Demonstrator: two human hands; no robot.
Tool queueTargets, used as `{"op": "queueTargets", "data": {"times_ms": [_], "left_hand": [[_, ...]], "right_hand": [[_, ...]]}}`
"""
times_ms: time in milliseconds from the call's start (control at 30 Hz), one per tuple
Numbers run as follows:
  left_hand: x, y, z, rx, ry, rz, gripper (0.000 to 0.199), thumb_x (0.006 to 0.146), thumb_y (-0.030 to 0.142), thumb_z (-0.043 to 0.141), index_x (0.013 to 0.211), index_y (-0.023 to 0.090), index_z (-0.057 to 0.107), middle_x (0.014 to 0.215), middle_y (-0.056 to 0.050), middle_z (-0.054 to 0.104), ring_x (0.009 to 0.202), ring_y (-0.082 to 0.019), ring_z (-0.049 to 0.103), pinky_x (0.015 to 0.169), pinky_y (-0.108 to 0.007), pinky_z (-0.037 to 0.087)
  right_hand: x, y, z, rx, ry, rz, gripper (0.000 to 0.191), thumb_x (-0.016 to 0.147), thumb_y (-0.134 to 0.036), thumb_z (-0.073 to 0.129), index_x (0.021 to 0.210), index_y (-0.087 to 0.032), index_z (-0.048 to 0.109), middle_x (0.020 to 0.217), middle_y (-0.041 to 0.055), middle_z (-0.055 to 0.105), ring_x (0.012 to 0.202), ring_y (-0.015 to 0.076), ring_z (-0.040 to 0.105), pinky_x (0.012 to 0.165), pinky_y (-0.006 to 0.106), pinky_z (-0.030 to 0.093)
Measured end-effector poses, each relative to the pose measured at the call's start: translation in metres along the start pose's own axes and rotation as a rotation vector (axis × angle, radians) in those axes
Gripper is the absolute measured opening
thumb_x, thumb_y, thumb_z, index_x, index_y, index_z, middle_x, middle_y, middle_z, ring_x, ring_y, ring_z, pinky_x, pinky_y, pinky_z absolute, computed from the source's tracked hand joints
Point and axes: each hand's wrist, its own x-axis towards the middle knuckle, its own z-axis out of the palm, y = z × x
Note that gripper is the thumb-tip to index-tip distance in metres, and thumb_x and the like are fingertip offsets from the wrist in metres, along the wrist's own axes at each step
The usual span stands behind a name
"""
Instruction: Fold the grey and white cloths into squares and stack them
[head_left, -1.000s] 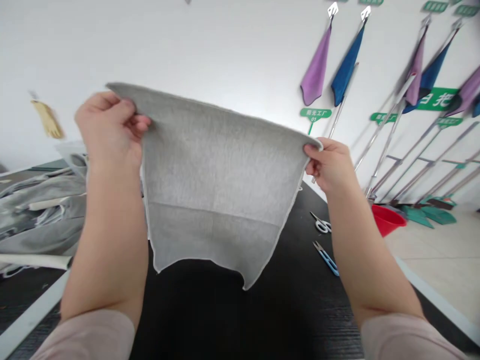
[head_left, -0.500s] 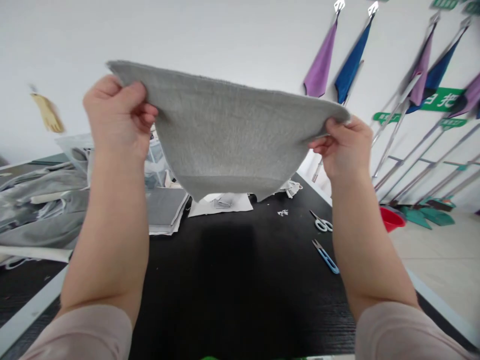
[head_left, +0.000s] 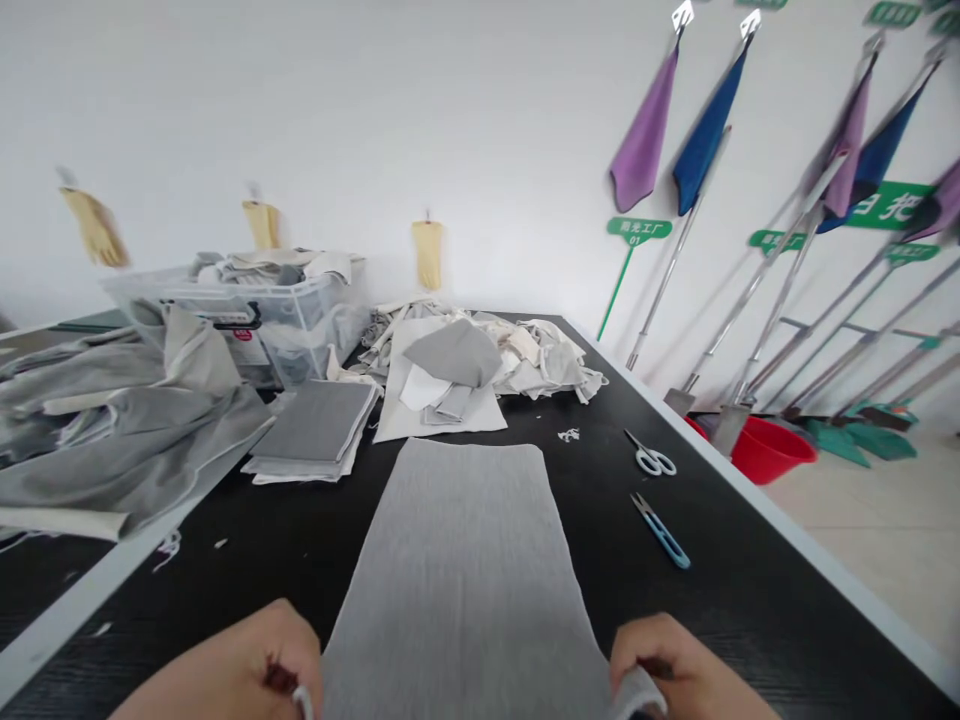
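Observation:
A grey piece of cloth [head_left: 469, 560] lies stretched over the black table, its far edge flat and its near part running out of the bottom of the view. At the lower left, my left hand [head_left: 247, 665] is closed on one near corner of it. My right hand [head_left: 675, 670] pinches the other near corner, and a bit of the cloth's edge curls out between the fingers. To the right of the cloth are blue thread snips [head_left: 661, 532] and a pair of white-handled scissors [head_left: 651, 455].
Folded grey cloths [head_left: 315, 425] are stacked left of centre. Loose cloth pieces [head_left: 457, 355] lie heaped at the back. A clear plastic box [head_left: 300, 305] holds more cloth, with a grey heap [head_left: 127, 430] before it. A red bucket [head_left: 769, 450] stands beyond the table's right edge.
Both hands have come down and towards me from up in front. The cloth, held up in the air before, now lies over the table, and the heap behind it shows.

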Motion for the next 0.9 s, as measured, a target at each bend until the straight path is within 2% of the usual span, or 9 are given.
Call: {"op": "queueTargets", "data": {"times_ms": [67,133,233,333,600,700,800,900], "left_hand": [[0.006,0.006,-0.002,0.064,-0.074,-0.058,0.017,0.062,0.031,0.057,0.064,0.017,0.065,0.05,0.002,0.054,0.046,-0.008,0.047,0.043,-0.017,0.036],[0.013,0.013,-0.008,0.1,-0.082,-0.05,0.019,0.063,0.033,0.056,0.068,0.017,0.065,0.055,0.001,0.055,0.051,-0.009,0.048,0.047,-0.017,0.036],[0.023,0.021,-0.018,0.114,-0.085,0.034,0.022,0.067,0.035,0.053,0.071,0.016,0.065,0.059,-0.001,0.055,0.055,-0.009,0.048,0.052,-0.018,0.036],[0.033,0.022,-0.03,0.1,-0.039,0.093,0.023,0.069,0.034,0.051,0.071,0.015,0.064,0.063,-0.002,0.055,0.058,-0.01,0.048,0.055,-0.019,0.035],[0.058,0.008,-0.075,-0.004,0.219,0.17,0.015,0.067,0.027,0.054,0.072,0.017,0.064,0.066,-0.002,0.056,0.061,-0.011,0.047,0.057,-0.02,0.036],[0.071,0.002,-0.091,-0.105,0.325,0.148,0.015,0.065,0.027,0.056,0.069,0.015,0.063,0.063,-0.002,0.054,0.055,-0.009,0.044,0.05,-0.019,0.034],[0.097,-0.007,-0.105,-0.265,0.48,0.105,0.015,0.06,0.028,0.06,0.065,0.013,0.061,0.056,0.0,0.052,0.049,-0.007,0.042,0.045,-0.017,0.033],[0.134,-0.023,-0.109,-0.419,0.655,-0.017,0.019,0.057,0.03,0.061,0.066,0.014,0.058,0.057,0.0,0.054,0.052,-0.009,0.048,0.048,-0.019,0.038]], "right_hand": [[0.006,0.007,0.004,0.042,-0.05,0.041,0.009,0.063,-0.021,0.055,0.066,-0.014,0.06,0.064,0.0006,0.05,0.049,0.0082,0.044,0.042,0.018,0.037],[0.013,0.005,0.002,0.061,-0.11,-0.002,0.012,0.064,-0.025,0.056,0.067,-0.014,0.06,0.061,-0.0005,0.048,0.05,0.0079,0.043,0.044,0.018,0.036],[0.025,-0.007,-0.008,0.069,-0.143,-0.093,0.019,0.066,-0.031,0.055,0.067,-0.013,0.06,0.058,-0.0012,0.047,0.049,0.0074,0.041,0.046,0.018,0.035],[0.037,-0.018,-0.018,0.027,-0.14,-0.155,0.022,0.067,-0.034,0.054,0.066,-0.012,0.059,0.056,-0.0015,0.045,0.05,0.0077,0.041,0.046,0.019,0.033],[0.076,-0.04,-0.051,0.05,-0.142,-0.27,0.021,0.067,-0.033,0.056,0.062,-0.012,0.055,0.054,-0.0026,0.042,0.051,0.008,0.042,0.048,0.019,0.034],[0.094,-0.044,-0.064,0.051,-0.058,-0.319,0.021,0.067,-0.032,0.056,0.059,-0.013,0.052,0.052,-0.0031,0.042,0.05,0.0076,0.042,0.045,0.019,0.031],[0.12,-0.04,-0.073,0.097,0.053,-0.337,0.021,0.067,-0.033,0.056,0.059,-0.014,0.051,0.051,-0.0036,0.043,0.048,0.007,0.042,0.043,0.018,0.029],[0.154,-0.025,-0.074,0.217,0.181,-0.233,0.023,0.063,-0.037,0.057,0.063,-0.015,0.052,0.053,-0.0034,0.047,0.048,0.0076,0.044,0.044,0.019,0.032]]}}
